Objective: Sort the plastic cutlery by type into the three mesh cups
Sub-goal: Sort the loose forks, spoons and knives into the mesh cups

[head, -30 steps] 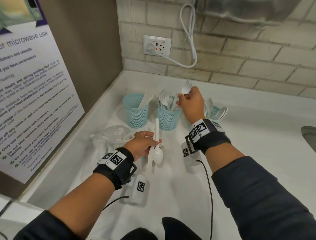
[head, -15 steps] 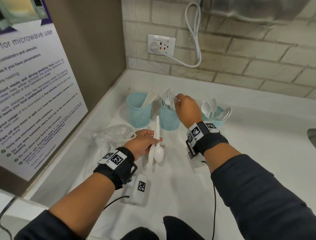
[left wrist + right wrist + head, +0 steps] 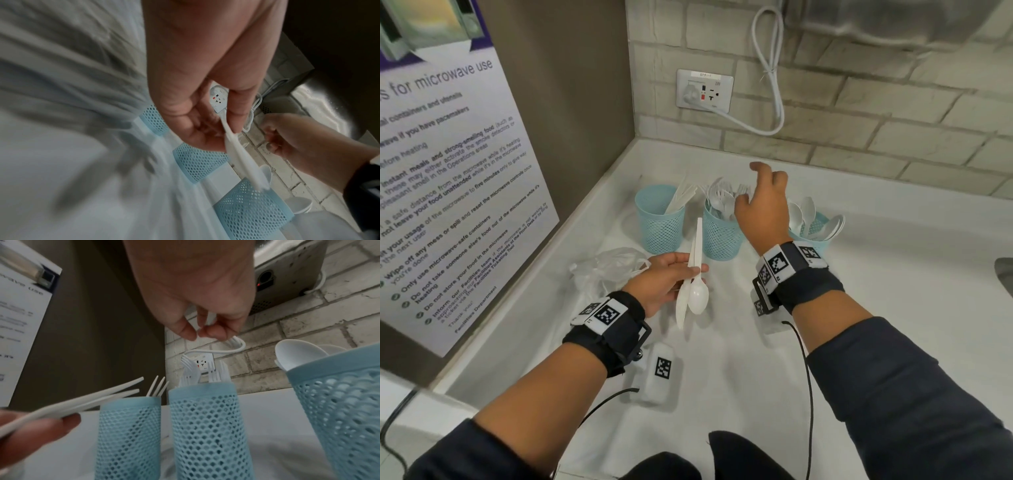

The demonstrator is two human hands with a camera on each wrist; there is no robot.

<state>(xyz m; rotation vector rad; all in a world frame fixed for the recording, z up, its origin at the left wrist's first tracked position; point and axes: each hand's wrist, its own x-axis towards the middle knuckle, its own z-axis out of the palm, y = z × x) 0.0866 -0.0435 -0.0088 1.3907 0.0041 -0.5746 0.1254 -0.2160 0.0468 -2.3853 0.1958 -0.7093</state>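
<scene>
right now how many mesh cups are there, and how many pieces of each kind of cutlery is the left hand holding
mesh cups: 3
spoons in the left hand: 1
knives in the left hand: 1
forks in the left hand: 0
total: 5

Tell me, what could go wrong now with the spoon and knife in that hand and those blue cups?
The left hand pinches a spoon and a knife together, so pulling one out could make the other slip onto the counter. The right hand hovers empty right over the middle cup, packed with forks; a bump might tip it. The right cup is crowded with spoons, so adding another could be fiddly.
</scene>
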